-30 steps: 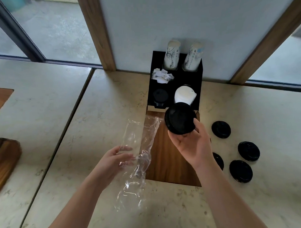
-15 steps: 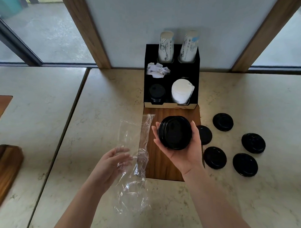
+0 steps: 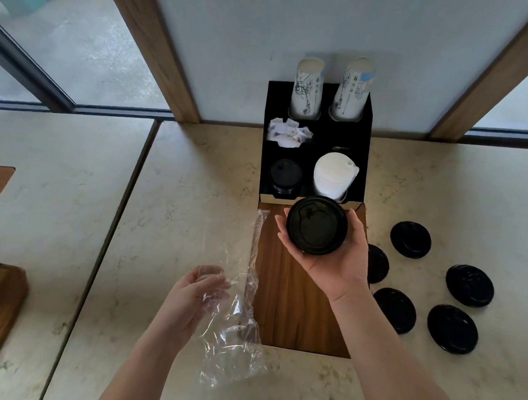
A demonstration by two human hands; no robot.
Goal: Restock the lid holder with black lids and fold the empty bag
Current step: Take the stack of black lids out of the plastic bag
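My right hand [image 3: 335,259] cups a stack of black lids [image 3: 316,225], fingers curled round its rim, just in front of the black lid holder [image 3: 365,143]. The holder's front left slot has black lids [image 3: 285,176] in it, and the front right slot has white lids [image 3: 334,175]. My left hand [image 3: 190,299] holds the clear plastic bag [image 3: 231,327], which lies crumpled on the counter along the left edge of the wooden inset [image 3: 295,302]. Several loose black lids [image 3: 469,285] lie on the counter to the right.
Two paper cup stacks [image 3: 307,87] stand in the holder's back slots, with crumpled white paper [image 3: 289,133] in a middle slot. A wooden board [image 3: 1,304] sits at the far left. The stone counter [image 3: 182,203] meets a wall and windows behind.
My right hand pulled the lid stack back from the holder towards me, then brought it close to the holder's front edge again. My left hand stayed on the bag.
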